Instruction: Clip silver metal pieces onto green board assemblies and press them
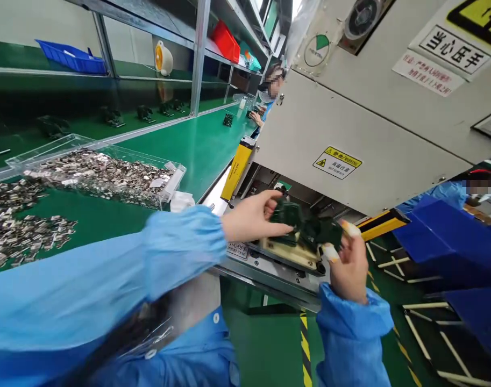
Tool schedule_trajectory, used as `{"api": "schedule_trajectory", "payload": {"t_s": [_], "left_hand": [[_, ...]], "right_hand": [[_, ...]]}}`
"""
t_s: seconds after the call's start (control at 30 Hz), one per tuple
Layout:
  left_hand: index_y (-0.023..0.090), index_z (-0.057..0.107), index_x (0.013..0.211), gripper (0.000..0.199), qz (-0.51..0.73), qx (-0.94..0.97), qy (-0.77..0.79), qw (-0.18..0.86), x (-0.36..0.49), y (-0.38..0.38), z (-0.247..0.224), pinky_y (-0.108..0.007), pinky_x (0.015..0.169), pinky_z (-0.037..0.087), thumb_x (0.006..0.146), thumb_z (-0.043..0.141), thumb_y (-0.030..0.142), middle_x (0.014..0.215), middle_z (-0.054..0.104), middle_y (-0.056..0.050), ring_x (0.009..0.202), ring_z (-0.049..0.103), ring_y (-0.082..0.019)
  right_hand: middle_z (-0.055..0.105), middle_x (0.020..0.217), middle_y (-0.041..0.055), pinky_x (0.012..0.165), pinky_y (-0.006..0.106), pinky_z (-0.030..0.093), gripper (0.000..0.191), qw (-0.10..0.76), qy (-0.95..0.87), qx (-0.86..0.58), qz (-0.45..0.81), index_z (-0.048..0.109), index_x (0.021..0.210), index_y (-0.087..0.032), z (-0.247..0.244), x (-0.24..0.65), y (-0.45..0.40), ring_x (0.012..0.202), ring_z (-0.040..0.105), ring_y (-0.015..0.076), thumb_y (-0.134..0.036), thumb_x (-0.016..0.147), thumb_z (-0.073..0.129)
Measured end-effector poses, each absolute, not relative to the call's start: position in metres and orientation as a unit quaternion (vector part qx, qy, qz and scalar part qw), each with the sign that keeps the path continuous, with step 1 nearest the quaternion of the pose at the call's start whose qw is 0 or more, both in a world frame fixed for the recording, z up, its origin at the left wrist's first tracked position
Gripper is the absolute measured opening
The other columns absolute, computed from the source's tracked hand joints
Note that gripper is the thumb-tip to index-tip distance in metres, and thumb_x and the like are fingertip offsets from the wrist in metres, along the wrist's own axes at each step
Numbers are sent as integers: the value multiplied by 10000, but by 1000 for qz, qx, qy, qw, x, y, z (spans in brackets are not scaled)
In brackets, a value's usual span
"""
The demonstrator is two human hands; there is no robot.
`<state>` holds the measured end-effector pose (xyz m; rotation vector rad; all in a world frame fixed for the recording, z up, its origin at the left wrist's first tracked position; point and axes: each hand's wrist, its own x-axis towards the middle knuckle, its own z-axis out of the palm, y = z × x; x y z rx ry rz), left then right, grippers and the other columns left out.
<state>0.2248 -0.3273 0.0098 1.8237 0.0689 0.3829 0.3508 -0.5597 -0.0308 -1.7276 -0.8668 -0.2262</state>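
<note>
A dark, irregular plastic part [321, 231] is held between my two hands, just above a cream-coloured fixture [287, 252] at the mouth of the press. My left hand [255, 217] grips its left end, thumb in front and fingers behind. Around the right end close the thumb and fingers of my right hand [350, 263], with white coverings on the fingertips. The part looks slightly blurred, and I cannot tell whether it touches the fixture.
The grey press housing [301, 134] overhangs my hands, with yellow posts [237, 169] at its sides. To the left, a clear tray [175, 185] of small metal pieces stands beside a loose pile [27, 231]. Blue bins [442, 242] stand right. A co-worker [265, 102] sits farther back.
</note>
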Motion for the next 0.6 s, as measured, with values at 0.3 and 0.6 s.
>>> {"api": "schedule_trajectory", "payload": {"t_s": [0.3, 0.6], "left_hand": [[216, 573, 1271, 640, -39, 795, 160, 583, 79, -266, -46, -467, 1071, 480, 690, 794, 370, 1302, 586, -124, 1222, 588, -312], [214, 621, 1265, 733, -37, 792, 91, 603, 112, -262, -83, -496, 1146, 358, 589, 843, 388, 1437, 544, -118, 1361, 477, -327]], "right_hand": [[497, 1444, 134, 1127, 509, 348, 565, 343, -455, -818, -81, 379, 1439, -210, -29, 355, -533, 1349, 462, 297, -455, 938, 470], [682, 950, 125, 828, 541, 523, 516, 415, -20, -884, -216, 651, 1018, -157, -105, 318, -657, 946, 637, 359, -622, 825, 537]]}}
